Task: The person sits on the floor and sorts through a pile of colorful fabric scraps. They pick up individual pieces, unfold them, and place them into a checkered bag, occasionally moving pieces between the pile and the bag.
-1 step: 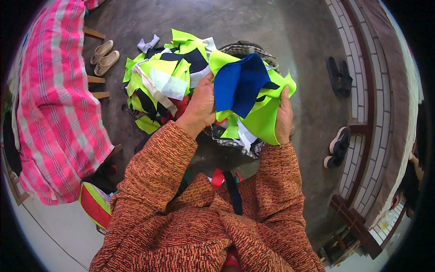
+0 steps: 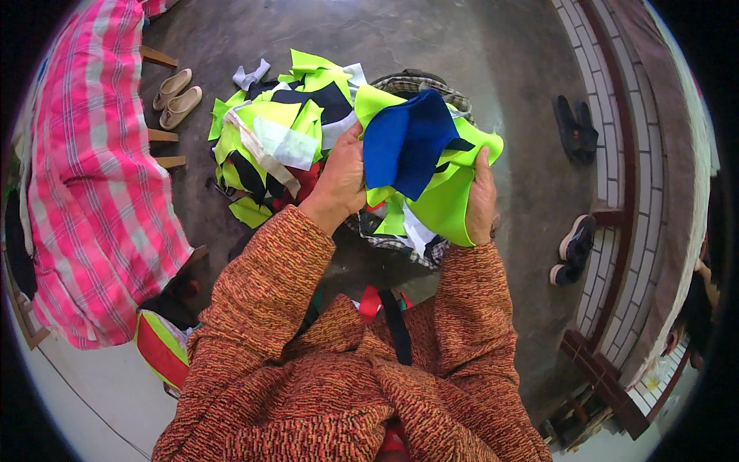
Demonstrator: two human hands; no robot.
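My left hand [image 2: 340, 179] is closed on the left edge of some neon yellow-green fabric pieces [image 2: 446, 202], thumb uppermost. A royal blue fabric piece [image 2: 408, 142] lies over them, its left edge by my left fingers. On the other side my right hand [image 2: 482, 202] grips the yellow-green cloth between thumb and fingers; its fingertips are hidden beneath. Below the held pieces sits a checked cloth bundle or bag [image 2: 454, 96] with white and green scraps in it. Left of it is a heap of yellow-green, black and white fabric scraps [image 2: 300, 115] on the floor.
A pink plaid cloth [image 2: 100, 177] covers furniture with wooden legs at left, with beige shoes [image 2: 181, 106] beside it. Black slippers [image 2: 576, 131] and dark sneakers [image 2: 577, 240] lie along the white-brick base [image 2: 612, 154] at right. A red and green bag [image 2: 160, 346] stands lower left.
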